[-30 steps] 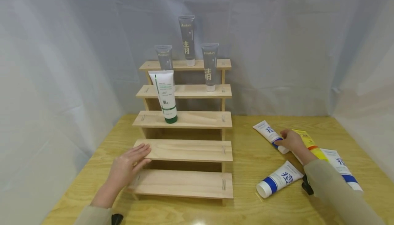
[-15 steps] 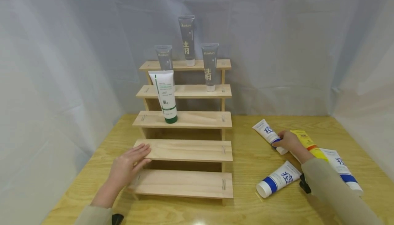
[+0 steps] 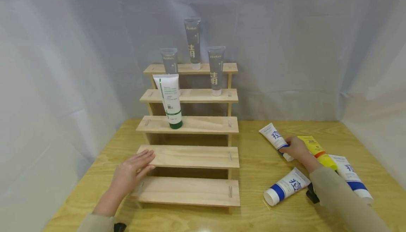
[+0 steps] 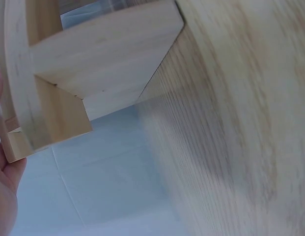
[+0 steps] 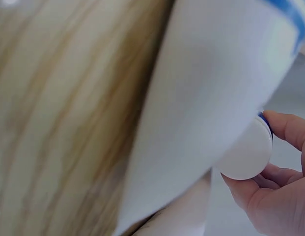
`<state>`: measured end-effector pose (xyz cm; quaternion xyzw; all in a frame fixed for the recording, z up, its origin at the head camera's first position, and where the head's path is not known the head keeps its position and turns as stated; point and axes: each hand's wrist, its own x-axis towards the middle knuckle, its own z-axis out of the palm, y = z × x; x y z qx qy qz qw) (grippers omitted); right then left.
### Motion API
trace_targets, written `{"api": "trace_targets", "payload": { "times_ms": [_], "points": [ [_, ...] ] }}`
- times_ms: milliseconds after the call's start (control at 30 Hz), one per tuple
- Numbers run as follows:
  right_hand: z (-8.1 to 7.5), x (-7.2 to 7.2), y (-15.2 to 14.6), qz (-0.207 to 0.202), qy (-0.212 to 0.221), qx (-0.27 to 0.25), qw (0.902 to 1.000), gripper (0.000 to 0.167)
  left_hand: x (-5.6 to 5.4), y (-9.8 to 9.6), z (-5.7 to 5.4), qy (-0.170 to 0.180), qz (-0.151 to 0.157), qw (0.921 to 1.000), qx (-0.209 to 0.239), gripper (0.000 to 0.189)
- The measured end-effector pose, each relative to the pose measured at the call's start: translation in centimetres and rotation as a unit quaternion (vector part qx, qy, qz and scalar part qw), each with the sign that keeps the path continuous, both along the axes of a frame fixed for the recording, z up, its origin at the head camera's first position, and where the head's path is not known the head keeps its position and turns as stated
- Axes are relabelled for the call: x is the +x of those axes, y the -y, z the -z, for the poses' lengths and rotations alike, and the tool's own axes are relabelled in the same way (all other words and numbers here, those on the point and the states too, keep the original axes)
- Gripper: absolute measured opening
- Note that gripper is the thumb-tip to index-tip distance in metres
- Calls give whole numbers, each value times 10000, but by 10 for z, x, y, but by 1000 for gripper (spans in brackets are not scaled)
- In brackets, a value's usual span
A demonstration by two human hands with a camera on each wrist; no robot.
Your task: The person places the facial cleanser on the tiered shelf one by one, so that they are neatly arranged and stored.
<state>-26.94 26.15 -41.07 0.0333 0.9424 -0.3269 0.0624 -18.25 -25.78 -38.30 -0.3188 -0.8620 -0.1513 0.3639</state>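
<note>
The left hand (image 3: 130, 170) is resting outstretched on the wooden rack (image 3: 193, 156); the right hand (image 3: 297, 148) is pinching a blue-banded white tube (image 3: 273, 135) near its cap.

The right hand (image 3: 298, 149) covers part of the gripped white tube (image 3: 272, 133) near its cap (image 5: 244, 152). In the right wrist view, a closer tube (image 5: 196, 98), perhaps the one on the near side of the grip, is blurred and cut off at the top. Well left of the grip, a green-capped tube (image 3: 170, 99) hides much of a grey tube (image 3: 169, 61). Farther left, the left hand (image 4: 4, 196) runs out of its wrist view.
</note>
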Motion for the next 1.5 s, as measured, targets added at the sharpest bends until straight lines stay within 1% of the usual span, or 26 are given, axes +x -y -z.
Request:
{"api": "trace_targets", "payload": {
  "times_ms": [200,333,433,500,533,600,667,700,767,833,867,1067,1167,1333,1500],
  "points": [
    [-7,8,6,73,-176,-205,9996,51,2,0,1,70,-17,10000,7,46],
    [-14,17,9,105,-464,-478,9977,52,2,0,1,32,15,10000,8,48],
    [-14,18,8,119,-667,-731,9950,54,2,0,1,-15,41,10000,8,48],
    [-6,13,4,203,-805,-857,9929,56,2,0,1,-27,45,10000,8,47],
    [1,8,0,238,-896,-876,9918,57,2,0,1,-24,41,10000,10,47],
    [20,-6,-10,328,-1065,-821,9904,60,2,0,1,-9,34,10000,10,47],
    [41,-21,-21,402,-1236,-888,9875,64,2,0,0,5,32,10000,5,47],
    [49,-28,-26,381,-1318,-880,9866,67,2,0,0,9,35,10000,4,46],
    [65,-40,-32,463,-1476,-1000,9829,72,2,-1,0,4,41,10000,7,46],
    [72,-46,-34,494,-1627,-1194,9782,75,2,-1,-1,2,50,10000,20,46],
    [76,-48,-34,573,-1714,-1190,9763,76,2,-1,-1,-1,44,10000,26,46],
    [76,-50,-25,718,-1943,-1538,9662,75,0,0,1,-12,28,10000,26,46],
    [76,-50,-21,756,-2048,-1575,9631,73,0,1,1,-4,23,10000,14,45],
    [75,-48,-13,672,-2283,-1574,9584,67,0,1,1,27,-10,10000,-13,45],
    [73,-46,-4,486,-2500,-1744,9512,64,0,1,1,-7,3,10000,-28,46]
  ]
}}
